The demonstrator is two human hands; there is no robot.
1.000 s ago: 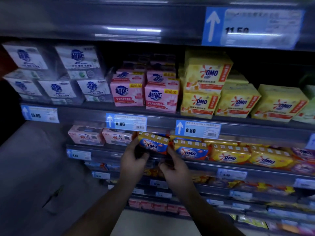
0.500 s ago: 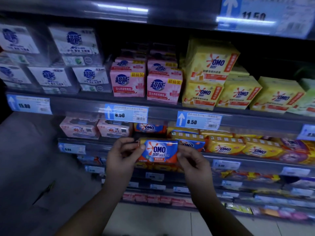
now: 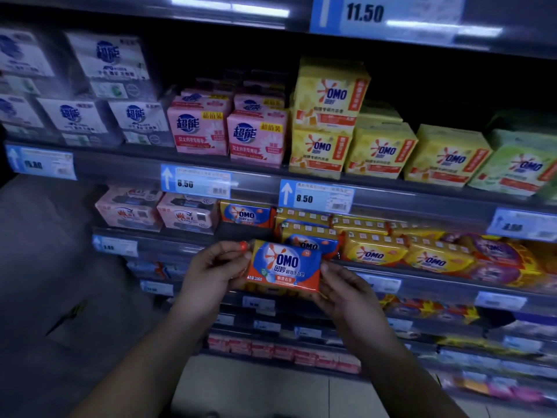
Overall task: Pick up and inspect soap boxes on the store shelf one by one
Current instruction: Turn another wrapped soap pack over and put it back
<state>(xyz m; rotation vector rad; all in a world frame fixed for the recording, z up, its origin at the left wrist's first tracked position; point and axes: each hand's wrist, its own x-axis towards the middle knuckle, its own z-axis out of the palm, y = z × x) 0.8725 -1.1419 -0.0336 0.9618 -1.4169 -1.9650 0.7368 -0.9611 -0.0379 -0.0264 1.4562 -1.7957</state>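
Shelving: a dark grey metal store shelf unit [image 3: 407, 203] with several tiers, each front edge carrying blue-and-white price tags [image 3: 316, 196].
Upper tier, left end: white square soap cartons with a blue round logo [image 3: 108, 60], stacked two high.
Upper tier, middle: pink square soap cartons with the same blue logo [image 3: 256, 137], side by side at the front edge.
Upper tier, right of the pink ones: yellow square OMO soap cartons [image 3: 381, 150], one stack two high; a pale green OMO carton [image 3: 518, 167] sits at the right end.
Middle tier, left: two pale pink wrapped soap packs [image 3: 187, 214].
Middle tier, right: yellow wrapped OMO soap bars [image 3: 373, 253] in rows toward the right end, with one blue-and-orange bar [image 3: 245, 215] set back just under the tag rail.
Held item: a blue-and-orange wrapped OMO soap bar [image 3: 286, 267], off the shelf, in front of the middle tier's front edge, printed face toward the camera, slightly tilted.
Left hand [image 3: 211, 273]: grip closed on the bar's left end, thumb and fingers pinching the wrapper seam.
Right hand [image 3: 346, 294]: grip closed on the bar's lower right corner, thumb on the front face.
Floor: pale tiles [image 3: 256, 387] below the lowest tier.
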